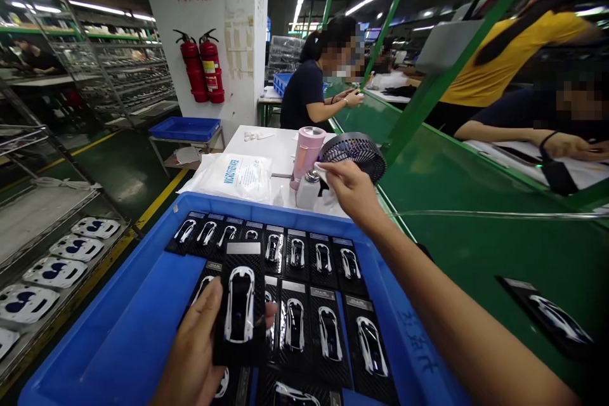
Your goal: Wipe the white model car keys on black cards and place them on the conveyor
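Left hand: on my feed, my left hand [190,355] sits closest, low over the tray, with the thumb and fingers clamped on the edges of a black card [240,336] printed with a white car. I have the card upright and raised above the rows.

Right hand: my right hand [349,193] reaches forward past the tray's far rim, with the forearm [457,304] slanting up from the lower right. Its fingers are together, pinching a white cloth [326,176] just above a small bottle [308,193] with a silver cap.

Tray: a blue tray [128,323] holds rows of matching cards [328,330], all lying flat.

Near the right hand: a black desk fan [354,152] and a pink tumbler [308,152] stand beside the bottle on a white table [290,146]. A sealed white bag [233,177] lies on the table.

Around me: I see another card [547,317] on a green bench [476,254] to the right. Co-workers [304,89] sit along the bench, and white car pieces [54,273] lie on a rack [61,260] to the left.
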A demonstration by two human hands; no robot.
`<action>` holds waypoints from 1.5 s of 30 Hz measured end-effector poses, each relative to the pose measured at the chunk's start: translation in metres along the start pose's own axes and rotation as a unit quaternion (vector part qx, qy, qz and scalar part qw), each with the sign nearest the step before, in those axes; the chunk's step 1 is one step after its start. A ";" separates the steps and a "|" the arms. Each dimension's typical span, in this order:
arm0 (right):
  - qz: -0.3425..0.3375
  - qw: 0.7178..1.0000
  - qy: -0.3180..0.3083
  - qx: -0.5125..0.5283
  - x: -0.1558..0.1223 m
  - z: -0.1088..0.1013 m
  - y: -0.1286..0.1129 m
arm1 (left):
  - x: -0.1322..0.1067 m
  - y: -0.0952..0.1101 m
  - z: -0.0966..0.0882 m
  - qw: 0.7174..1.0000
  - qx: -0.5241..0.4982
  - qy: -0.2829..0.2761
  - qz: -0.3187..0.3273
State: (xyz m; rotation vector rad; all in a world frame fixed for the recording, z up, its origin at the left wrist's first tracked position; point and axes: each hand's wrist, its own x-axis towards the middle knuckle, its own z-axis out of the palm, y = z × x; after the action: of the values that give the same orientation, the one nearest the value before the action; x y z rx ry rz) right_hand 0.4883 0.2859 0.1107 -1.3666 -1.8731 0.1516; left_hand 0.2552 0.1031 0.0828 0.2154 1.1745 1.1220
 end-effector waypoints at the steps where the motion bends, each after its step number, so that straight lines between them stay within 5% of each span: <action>1: -0.016 0.999 -0.010 0.032 -0.019 -0.009 -0.014 | -0.002 -0.003 0.005 1.000 -0.013 -0.002 -0.002; 6: -0.064 0.960 -0.095 0.254 -0.119 -0.032 -0.073 | -0.006 -0.017 0.018 0.997 -0.073 0.007 -0.005; 10: -0.096 0.938 -0.145 0.298 -0.153 -0.026 -0.093 | -0.008 -0.032 0.022 0.995 -0.092 -0.016 -0.016; 14: -0.118 0.957 -0.168 0.205 -0.162 -0.021 -0.090 | -0.011 -0.040 0.021 0.997 -0.076 -0.024 -0.013; 22: -0.134 0.961 -0.162 0.182 -0.164 -0.025 -0.090 | -0.013 -0.041 0.019 0.999 -0.050 -0.006 -0.005; 30: -0.092 0.954 -0.107 0.266 -0.161 -0.024 -0.082 | -0.008 -0.027 0.025 0.997 -0.071 -0.026 -0.017; 40: -0.175 0.952 -0.208 0.142 -0.159 -0.027 -0.095 | -0.009 -0.024 0.025 0.996 -0.060 -0.053 -0.032; 45: -0.119 0.953 -0.117 0.253 -0.160 -0.033 -0.083 | -0.005 -0.023 0.023 0.994 -0.082 -0.060 -0.029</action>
State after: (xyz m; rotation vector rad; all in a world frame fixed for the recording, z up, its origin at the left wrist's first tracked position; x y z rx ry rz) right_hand 0.4635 0.1054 0.0919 -0.7911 -1.9913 0.6470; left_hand 0.2874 0.0972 0.0810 0.1211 0.9710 1.1326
